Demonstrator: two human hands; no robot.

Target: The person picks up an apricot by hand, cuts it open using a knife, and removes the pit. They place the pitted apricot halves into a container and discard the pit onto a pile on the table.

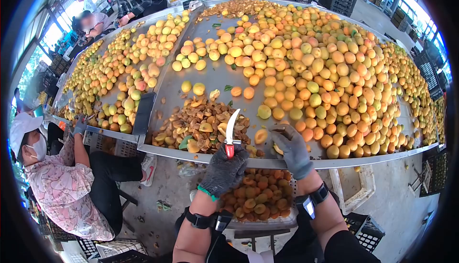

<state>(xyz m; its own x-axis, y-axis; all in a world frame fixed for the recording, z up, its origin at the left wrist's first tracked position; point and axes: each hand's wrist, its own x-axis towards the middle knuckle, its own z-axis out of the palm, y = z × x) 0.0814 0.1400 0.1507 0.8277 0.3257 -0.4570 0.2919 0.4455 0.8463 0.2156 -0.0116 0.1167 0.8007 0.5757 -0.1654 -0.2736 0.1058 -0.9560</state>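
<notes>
My left hand (224,169), in a dark glove with a green cuff, is closed round the red handle of a curved knife (231,129), blade pointing up. My right hand (292,150), in a grey glove, is at the table's front edge with its fingers bent over a piece of apricot (278,148), partly hidden. Between the two hands a cut apricot (261,136) lies on the metal table (167,83). A heap of pits and scraps (191,124) is behind and left of my left hand. Whole apricots (334,95) are piled behind and right of my right hand.
Below the table edge, a crate of apricot halves (258,196) stands before my lap. A co-worker in a white cap (57,181) sits at the left; other people work along the far side. A white frame (354,186) lies on the floor at right.
</notes>
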